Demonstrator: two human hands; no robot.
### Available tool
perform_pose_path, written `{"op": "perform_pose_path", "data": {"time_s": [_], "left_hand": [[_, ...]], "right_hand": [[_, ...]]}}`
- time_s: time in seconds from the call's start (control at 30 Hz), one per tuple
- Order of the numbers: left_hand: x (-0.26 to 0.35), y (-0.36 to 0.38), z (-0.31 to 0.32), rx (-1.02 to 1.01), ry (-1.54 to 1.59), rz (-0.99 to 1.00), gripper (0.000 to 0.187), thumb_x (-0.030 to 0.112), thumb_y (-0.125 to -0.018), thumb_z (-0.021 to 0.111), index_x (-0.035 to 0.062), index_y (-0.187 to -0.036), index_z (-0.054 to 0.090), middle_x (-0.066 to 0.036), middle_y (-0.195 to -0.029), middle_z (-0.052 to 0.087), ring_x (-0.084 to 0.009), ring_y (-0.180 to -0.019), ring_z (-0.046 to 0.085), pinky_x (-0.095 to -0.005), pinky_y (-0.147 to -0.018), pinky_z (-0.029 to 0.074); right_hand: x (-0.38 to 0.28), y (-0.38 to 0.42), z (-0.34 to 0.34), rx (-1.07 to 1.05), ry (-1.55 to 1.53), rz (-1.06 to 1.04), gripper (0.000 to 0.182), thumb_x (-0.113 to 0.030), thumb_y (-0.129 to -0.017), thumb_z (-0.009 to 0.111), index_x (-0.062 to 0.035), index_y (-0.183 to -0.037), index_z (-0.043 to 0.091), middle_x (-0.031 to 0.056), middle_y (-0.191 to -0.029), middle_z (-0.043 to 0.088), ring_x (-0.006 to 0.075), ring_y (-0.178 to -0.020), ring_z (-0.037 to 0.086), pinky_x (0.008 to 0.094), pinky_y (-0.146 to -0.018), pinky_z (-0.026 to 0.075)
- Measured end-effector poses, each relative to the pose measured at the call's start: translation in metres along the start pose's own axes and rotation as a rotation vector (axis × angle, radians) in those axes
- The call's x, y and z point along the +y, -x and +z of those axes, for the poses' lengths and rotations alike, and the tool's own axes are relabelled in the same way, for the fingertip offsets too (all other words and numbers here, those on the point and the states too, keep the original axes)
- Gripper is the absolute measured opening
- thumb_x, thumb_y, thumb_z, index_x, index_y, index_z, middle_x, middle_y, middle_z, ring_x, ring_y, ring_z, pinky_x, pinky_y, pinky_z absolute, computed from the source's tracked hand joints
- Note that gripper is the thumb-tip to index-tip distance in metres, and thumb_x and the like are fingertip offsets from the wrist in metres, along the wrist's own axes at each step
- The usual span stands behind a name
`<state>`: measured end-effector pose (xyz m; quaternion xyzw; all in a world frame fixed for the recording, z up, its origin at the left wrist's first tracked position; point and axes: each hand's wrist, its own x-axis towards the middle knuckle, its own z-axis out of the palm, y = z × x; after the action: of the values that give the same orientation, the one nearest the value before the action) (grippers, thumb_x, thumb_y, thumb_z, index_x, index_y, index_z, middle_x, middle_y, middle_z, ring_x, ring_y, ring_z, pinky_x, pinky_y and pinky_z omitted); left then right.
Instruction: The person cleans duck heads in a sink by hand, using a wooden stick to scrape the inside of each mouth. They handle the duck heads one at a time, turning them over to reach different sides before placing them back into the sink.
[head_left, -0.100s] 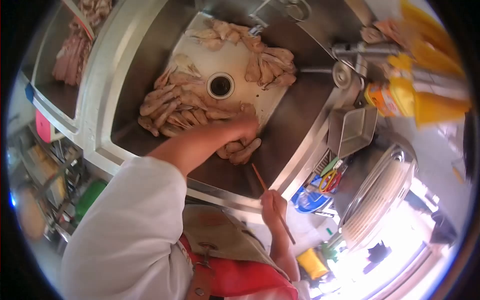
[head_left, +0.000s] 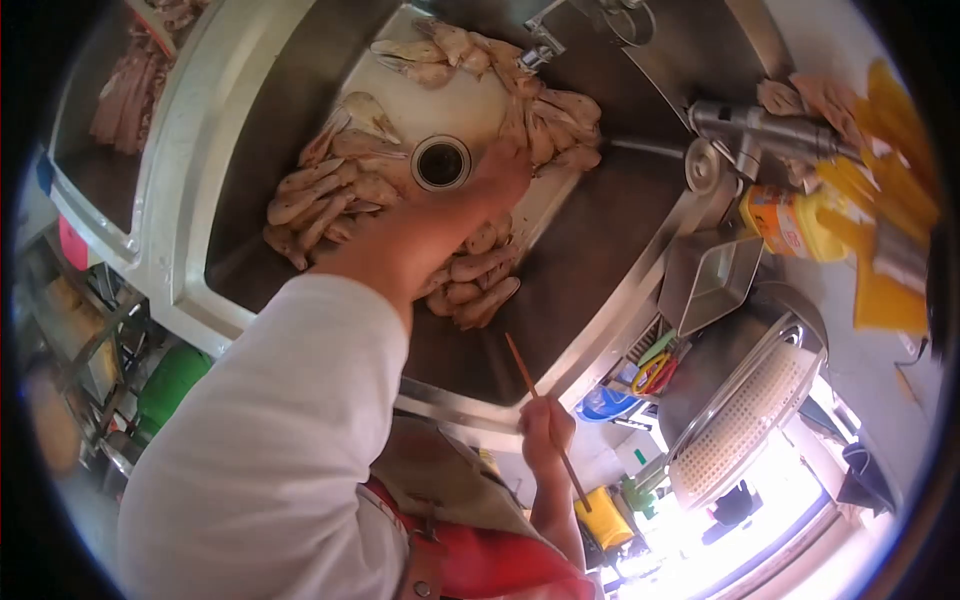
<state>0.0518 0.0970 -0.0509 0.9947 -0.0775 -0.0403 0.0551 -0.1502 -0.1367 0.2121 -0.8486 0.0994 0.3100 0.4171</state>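
Raw poultry legs lie in groups on the floor of a metal sink [head_left: 430,365]. One pile of poultry legs [head_left: 320,195] is left of the drain, a smaller one [head_left: 475,285] lies below it, and a row of them [head_left: 565,125] runs along the upper right. My left hand [head_left: 505,175] reaches across the sink, right of the drain, with its fingertips at the upper-right legs. Its fingers are blurred, and any grip is hidden. Outside the sink's near edge, my right hand [head_left: 548,430] is closed around a thin wooden stick [head_left: 522,367], which slants up over the rim.
The drain [head_left: 441,164] sits mid-sink, with a faucet [head_left: 540,50] above. Another basin at upper left holds strips of meat [head_left: 125,100]. On the right are a metal container [head_left: 710,275], a yellow bottle [head_left: 795,225] and a perforated colander [head_left: 740,430].
My left hand has moved up across the sink, from the lower poultry legs to the upper-right ones. My right hand keeps its hold on the stick. The view has shifted slightly.
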Motion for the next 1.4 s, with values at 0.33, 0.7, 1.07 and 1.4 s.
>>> {"op": "perform_pose_path", "data": {"time_s": [0.33, 0.7, 1.07, 1.4], "left_hand": [[-0.032, 0.015, 0.046, -0.317, 0.261, -0.091, 0.022, 0.012, -0.085, 0.055, 0.0082, -0.104, 0.066, -0.014, -0.109, 0.061, -0.0336, -0.101, 0.061, -0.0453, -0.080, 0.053], [-0.034, 0.086, -0.095, -0.253, 1.464, -1.052, 0.021, 0.014, -0.090, 0.059, 0.0047, -0.109, 0.059, -0.016, -0.101, 0.063, -0.0302, -0.084, 0.066, -0.0398, -0.062, 0.056], [0.093, 0.190, -0.234, -0.575, 2.212, -0.549, 0.048, 0.053, -0.099, 0.038, 0.0151, -0.125, 0.053, -0.006, -0.098, 0.065, -0.0221, -0.079, 0.067, -0.0302, -0.056, 0.057], [0.096, 0.222, -0.278, -0.497, 2.540, -0.424, 0.035, 0.035, -0.096, 0.047, 0.0108, -0.121, 0.055, -0.011, -0.102, 0.064, -0.0295, -0.095, 0.064, -0.0458, -0.074, 0.054]], "right_hand": [[-0.028, 0.011, -0.010, -0.036, 0.070, 0.111, 0.029, -0.021, -0.098, 0.051, 0.0028, -0.085, 0.062, 0.0101, -0.068, 0.062, 0.0164, -0.063, 0.060, 0.0308, -0.059, 0.048], [-0.026, 0.005, -0.005, 0.046, -0.280, 0.107, 0.036, -0.026, -0.100, 0.046, 0.0000, -0.078, 0.057, 0.0053, -0.063, 0.054, 0.0123, -0.058, 0.053, 0.0298, -0.054, 0.044], [-0.048, -0.036, 0.018, 0.236, -0.422, -0.525, 0.032, -0.024, -0.099, 0.050, 0.0015, -0.082, 0.057, 0.0102, -0.068, 0.058, 0.0163, -0.063, 0.055, 0.0327, -0.061, 0.046], [-0.072, 0.062, -0.045, 0.081, -0.598, -0.542, 0.035, -0.026, -0.101, 0.046, -0.0003, -0.079, 0.057, 0.0007, -0.067, 0.053, 0.0074, -0.060, 0.047, 0.0243, -0.055, 0.040]]}}
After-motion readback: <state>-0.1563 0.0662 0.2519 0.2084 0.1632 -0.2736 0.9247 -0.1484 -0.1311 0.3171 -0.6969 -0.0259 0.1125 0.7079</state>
